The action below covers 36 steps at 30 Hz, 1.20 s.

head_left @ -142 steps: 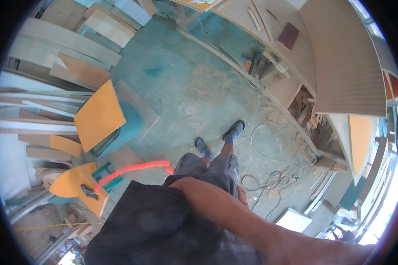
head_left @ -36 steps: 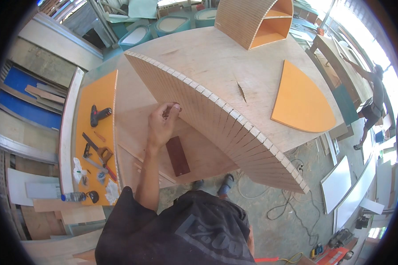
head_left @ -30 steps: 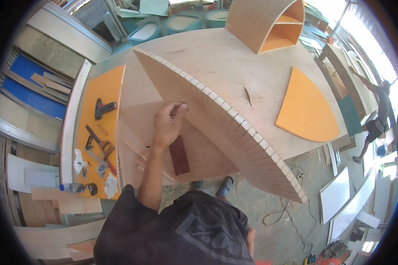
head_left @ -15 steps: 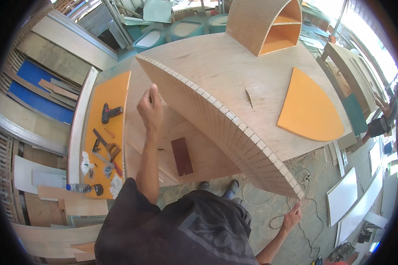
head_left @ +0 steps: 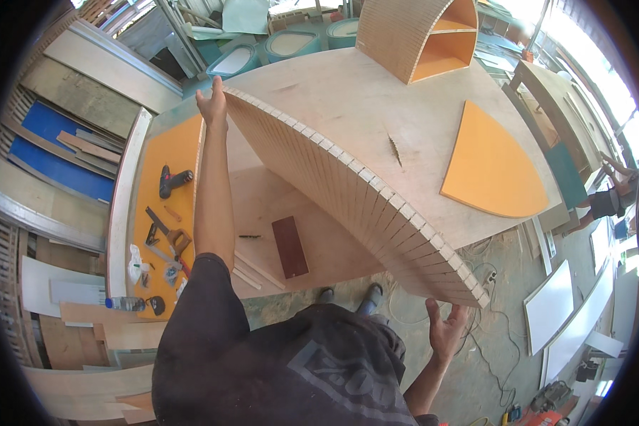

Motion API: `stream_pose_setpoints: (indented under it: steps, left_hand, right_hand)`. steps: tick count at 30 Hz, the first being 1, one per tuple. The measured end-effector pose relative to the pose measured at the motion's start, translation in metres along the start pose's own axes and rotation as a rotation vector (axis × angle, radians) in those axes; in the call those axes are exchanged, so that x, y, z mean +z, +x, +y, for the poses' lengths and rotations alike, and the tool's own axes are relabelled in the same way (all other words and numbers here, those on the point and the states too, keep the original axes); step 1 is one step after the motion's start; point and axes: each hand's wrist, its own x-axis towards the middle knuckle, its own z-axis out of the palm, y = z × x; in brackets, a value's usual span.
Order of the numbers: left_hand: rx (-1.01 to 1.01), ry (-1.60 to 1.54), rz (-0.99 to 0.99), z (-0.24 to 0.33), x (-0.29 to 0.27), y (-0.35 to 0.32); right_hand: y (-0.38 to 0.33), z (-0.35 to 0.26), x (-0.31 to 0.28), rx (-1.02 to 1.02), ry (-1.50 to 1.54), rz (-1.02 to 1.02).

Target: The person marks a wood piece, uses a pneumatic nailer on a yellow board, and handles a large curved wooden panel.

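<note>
A large curved plywood panel point(head_left: 334, 181), scored with many close parallel slits, stands on edge, slanting from the far left of the worktable to its near right. At its far end is my left hand point(head_left: 213, 106), thumb and fingers apart, beside the panel's corner; whether the palm presses on it I cannot tell. Below the near right end, which juts past the table edge, my right hand point(head_left: 446, 332) is open, its fingertips at the panel's lower edge. A dark red rectangular piece point(head_left: 290, 247) and thin wooden strips point(head_left: 257, 271) lie on the tabletop beside the panel.
An orange board point(head_left: 153, 238) at left carries a cordless drill point(head_left: 174, 180), a handsaw point(head_left: 172, 233) and a water bottle point(head_left: 126, 304). An orange curved-edge panel point(head_left: 493, 167) and a rounded cabinet point(head_left: 415, 39) rest on the table point(head_left: 312, 78). Cables point(head_left: 500, 348) trail across the floor; another person point(head_left: 610, 195) is at far right.
My left hand has moved away from me to the panel's far corner, its fingers spreading. The right hand has shifted left under the near end and opened. The panel's near end sits slightly higher.
</note>
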Motion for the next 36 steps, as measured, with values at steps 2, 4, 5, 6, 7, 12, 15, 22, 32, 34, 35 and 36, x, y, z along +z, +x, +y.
stream_pose_setpoints:
  steps: [2,4,5,6,7,12,15,22,32,34,35,36]
  left_hand:
    - [0.039,-0.018,-0.029,-0.025,0.006,0.02]
    - [-0.023,-0.143,-0.245,-0.043,-0.002,0.055]
    - [-0.066,-0.212,-0.355,-0.046,-0.003,0.057]
    - [-0.018,-0.213,-0.329,-0.049,0.001,0.058]
    - [0.025,-0.21,-0.309,-0.048,0.007,0.052]
    - [0.1,-0.178,-0.29,-0.06,0.006,0.061]
    - [0.064,-0.248,-0.258,-0.061,0.007,0.058]
    - [0.089,-0.066,-0.22,-0.076,0.019,0.086]
    - [-0.006,-0.351,-0.384,-0.078,0.003,0.095]
    - [-0.021,-0.335,-0.384,-0.08,-0.001,0.098]
    - [-0.019,-0.33,-0.39,-0.079,-0.002,0.099]
    - [-0.017,-0.325,-0.393,-0.079,-0.003,0.099]
  right_hand:
    - [0.001,-0.006,0.007,0.03,0.074,0.02]
    - [0.005,-0.016,0.016,-0.013,0.11,0.084]
    - [0.005,-0.018,0.018,-0.036,0.116,0.118]
    - [0.006,-0.017,0.017,-0.028,0.119,0.115]
    - [0.005,-0.011,0.016,-0.011,0.119,0.112]
    - [0.005,0.007,0.011,0.002,0.142,0.043]
    - [0.005,0.002,0.008,0.043,0.118,0.021]
    - [0.008,-0.004,0.005,0.087,0.215,0.033]
    - [0.005,-0.003,0.009,0.074,0.247,-0.01]
    - [0.005,-0.004,0.008,0.039,0.265,-0.004]
    - [0.004,-0.002,0.008,0.052,0.288,-0.013]
    - [0.002,0.0,0.007,0.064,0.312,-0.023]
